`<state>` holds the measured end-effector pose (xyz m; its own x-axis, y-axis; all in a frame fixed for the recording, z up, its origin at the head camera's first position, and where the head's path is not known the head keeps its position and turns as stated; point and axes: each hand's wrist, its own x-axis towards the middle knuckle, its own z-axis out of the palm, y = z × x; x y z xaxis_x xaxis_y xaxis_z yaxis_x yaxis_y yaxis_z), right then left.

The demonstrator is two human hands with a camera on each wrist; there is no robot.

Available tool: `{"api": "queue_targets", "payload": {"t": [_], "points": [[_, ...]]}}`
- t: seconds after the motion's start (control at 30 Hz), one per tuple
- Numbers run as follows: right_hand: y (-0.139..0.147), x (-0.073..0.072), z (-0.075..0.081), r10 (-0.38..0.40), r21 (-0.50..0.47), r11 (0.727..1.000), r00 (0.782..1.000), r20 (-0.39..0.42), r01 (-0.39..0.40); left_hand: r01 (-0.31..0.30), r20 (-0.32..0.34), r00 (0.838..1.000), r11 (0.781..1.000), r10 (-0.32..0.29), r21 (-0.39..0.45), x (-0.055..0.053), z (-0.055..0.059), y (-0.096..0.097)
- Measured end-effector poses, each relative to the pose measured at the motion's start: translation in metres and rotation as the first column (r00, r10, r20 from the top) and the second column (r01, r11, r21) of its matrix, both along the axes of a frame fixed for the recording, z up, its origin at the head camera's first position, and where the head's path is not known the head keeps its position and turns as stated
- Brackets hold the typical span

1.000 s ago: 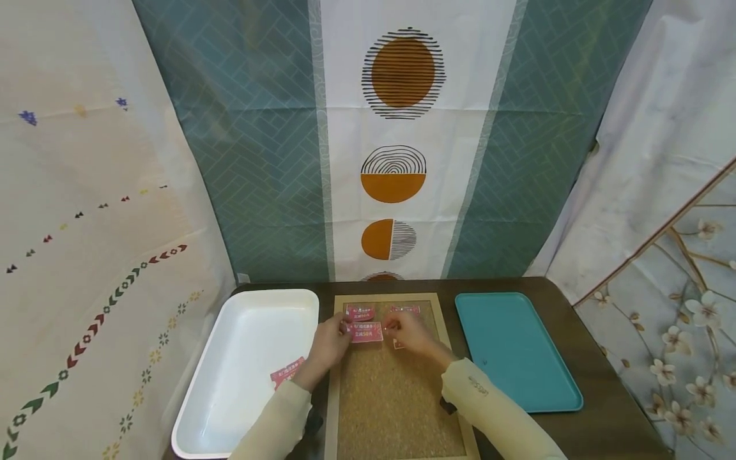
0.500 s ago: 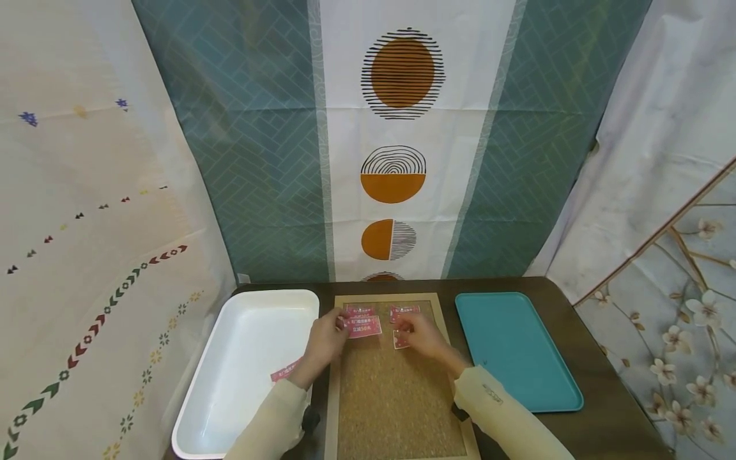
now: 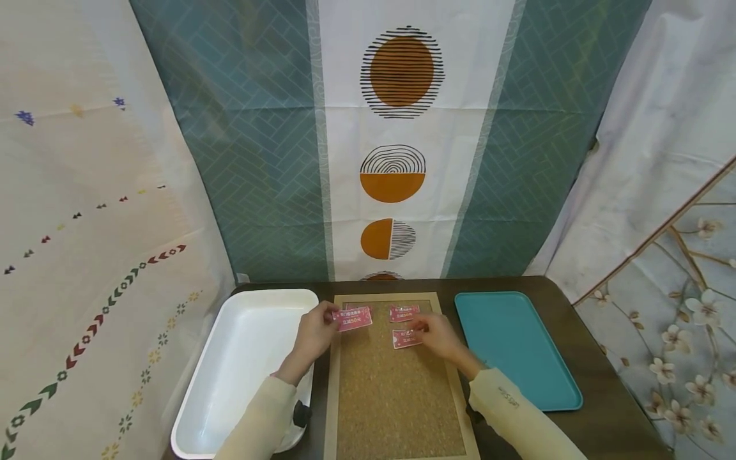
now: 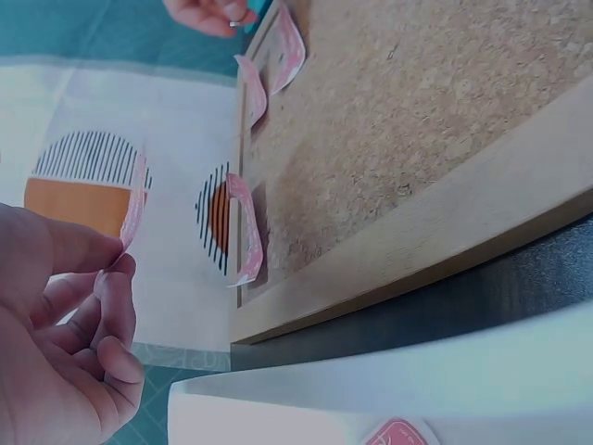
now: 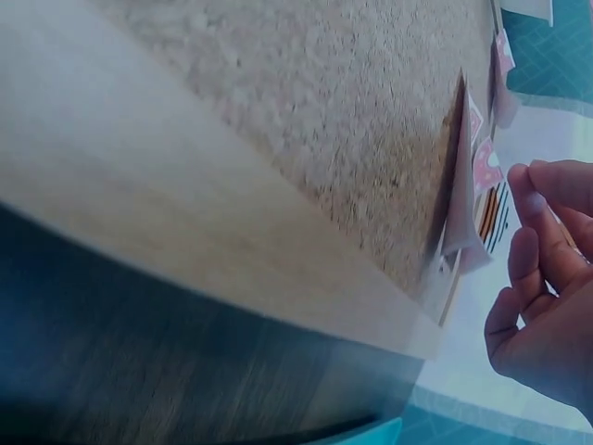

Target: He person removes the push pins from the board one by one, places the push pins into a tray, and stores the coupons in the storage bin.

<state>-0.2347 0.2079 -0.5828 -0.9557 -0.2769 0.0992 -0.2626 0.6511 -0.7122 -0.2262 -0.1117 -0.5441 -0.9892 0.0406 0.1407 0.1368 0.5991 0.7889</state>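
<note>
My left hand (image 3: 313,332) pinches a pink coupon (image 3: 353,318) by its left end between thumb and index finger. The coupon overlaps the upper left of a cork board (image 3: 397,396); in the left wrist view it hangs beside another coupon (image 4: 246,227) fixed at that corner. At the upper right of the board are two more, an upper coupon (image 3: 404,313) and a lower coupon (image 3: 405,339). My right hand (image 3: 436,333) is at the lower one's right end. Its thumb and index finger pinch a small pale pin-like piece (image 4: 234,23), seen in the left wrist view.
A white tray (image 3: 192,409) stands left of the board, with a pink coupon (image 4: 400,434) inside, visible in the left wrist view. On the right lies a teal tray (image 3: 517,351). The board has a raised wooden frame (image 3: 331,409). Curtains hang behind the dark table (image 3: 609,409).
My left hand has moved left and slightly up with its coupon, uncovering board beneath. My right hand has moved right, away from that coupon's right end, exposing the two right-hand coupons.
</note>
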Motion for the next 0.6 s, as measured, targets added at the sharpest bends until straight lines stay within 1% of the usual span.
{"api": "queue_targets", "payload": {"t": [0.17, 0.23, 0.37, 0.47, 0.6], "points": [[0.007, -0.001, 0.000, -0.050, -0.007, 0.999, 0.999, 0.011, 0.050, 0.010, 0.010, 1.000, 1.000, -0.010, -0.003, 0.001, 0.000, 0.000], [0.010, -0.001, -0.001, -0.059, -0.009, 0.998, 0.998, 0.014, 0.059, 0.004, 0.027, 1.000, 1.000, -0.004, 0.009, 0.003, 0.000, -0.001], [0.018, -0.001, -0.002, -0.058, -0.011, 0.998, 0.998, 0.005, 0.058, -0.009, 0.044, 0.999, 1.000, 0.009, 0.007, 0.005, 0.001, -0.004], [0.026, -0.001, -0.003, -0.052, -0.001, 0.999, 0.998, -0.025, 0.052, -0.010, 0.030, 0.999, 1.000, 0.011, -0.018, 0.006, 0.001, -0.007], [0.037, 0.000, -0.003, -0.069, 0.005, 0.998, 0.996, -0.061, 0.069, -0.011, 0.016, 1.000, 0.999, 0.012, -0.044, 0.007, 0.001, -0.009]]}}
